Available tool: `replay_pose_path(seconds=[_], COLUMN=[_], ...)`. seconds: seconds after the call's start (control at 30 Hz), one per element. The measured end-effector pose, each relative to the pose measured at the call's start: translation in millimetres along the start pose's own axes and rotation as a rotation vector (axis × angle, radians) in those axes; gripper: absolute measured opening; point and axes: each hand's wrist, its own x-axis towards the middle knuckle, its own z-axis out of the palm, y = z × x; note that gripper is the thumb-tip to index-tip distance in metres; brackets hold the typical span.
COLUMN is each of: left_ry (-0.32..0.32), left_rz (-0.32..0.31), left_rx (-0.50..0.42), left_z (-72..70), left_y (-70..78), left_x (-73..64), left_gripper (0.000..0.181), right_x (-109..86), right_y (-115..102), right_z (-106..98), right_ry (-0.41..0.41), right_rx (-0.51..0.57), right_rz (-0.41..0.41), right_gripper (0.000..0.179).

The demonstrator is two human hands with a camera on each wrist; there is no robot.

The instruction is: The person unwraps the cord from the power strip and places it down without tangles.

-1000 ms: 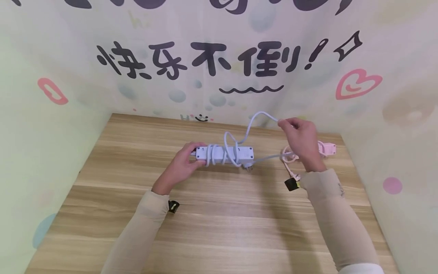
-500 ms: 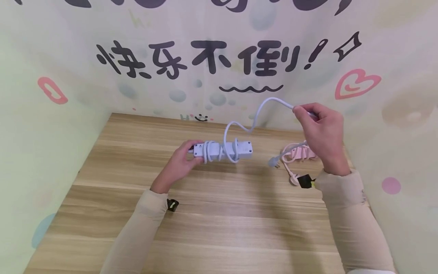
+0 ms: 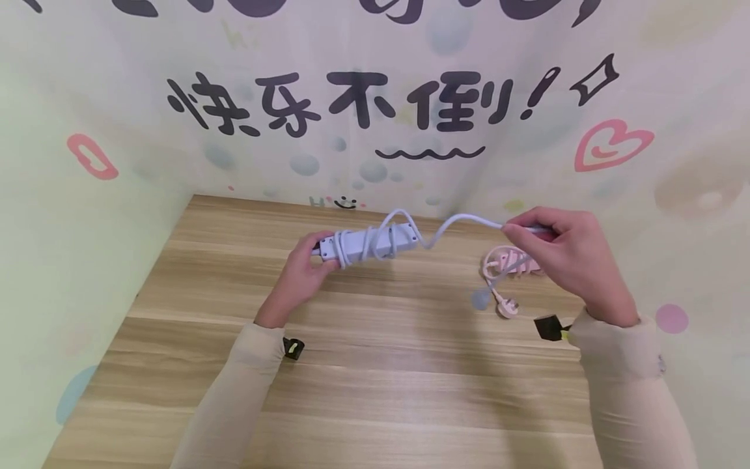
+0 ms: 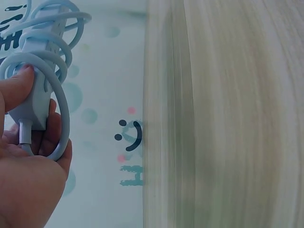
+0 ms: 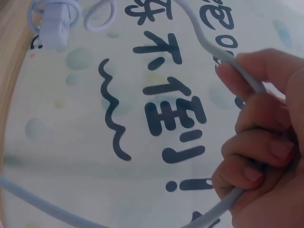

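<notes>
A pale blue-white power strip (image 3: 363, 244) is held up over the table, its cord looped loosely round it. My left hand (image 3: 301, 273) grips its left end, thumb on one face and fingers behind, as the left wrist view shows. In the right wrist view, my right hand (image 5: 266, 128) has its fingers curled round the cord (image 5: 204, 38). From the strip the cord (image 3: 463, 218) runs in a wavy line to this hand. Its tail hangs below the right hand, ending in a blurred plug (image 3: 481, 299).
A pink power strip (image 3: 515, 262) wrapped in its own cord lies on the wooden table (image 3: 375, 391) at the back right, partly behind the right hand. Its plug (image 3: 507, 307) rests in front of it. A printed cloth wall (image 3: 281, 163) rises right behind the table's back edge.
My right hand has moved rightward, first up and then lower, drawing out more cord. The plug has come away from beside the strip. My left hand shifted slightly left, tilting the strip's right end up.
</notes>
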Motion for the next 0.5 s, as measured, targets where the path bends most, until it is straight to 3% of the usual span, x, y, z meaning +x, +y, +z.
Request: replay_pose_path(seconds=[0.13, 0.3, 0.4, 0.5], left_ry=[0.026, 0.062, 0.100, 0.145], left_rz=[0.008, 0.042, 0.057, 0.062], left_rx=[0.006, -0.005, -0.031, -0.062], left_z=[-2.4, -3.7, -2.9, -3.0], left_y=[0.2, 0.5, 0.3, -0.8], left_x=[-0.4, -1.0, -0.9, -0.2], left_gripper=[0.058, 0.055, 0.055, 0.056], right_x=[-2.1, -1.6, 0.4, 2.9], right_y=[1, 6, 12, 20], right_z=[-11, -16, -15, -12], right_ry=[-0.059, -0.124, -0.175, -0.214], right_rx=[0.007, -0.066, -0.133, -0.192], right_rz=[0.059, 0.122, 0.139, 0.100], right_gripper=[0.005, 0.001, 0.004, 0.006])
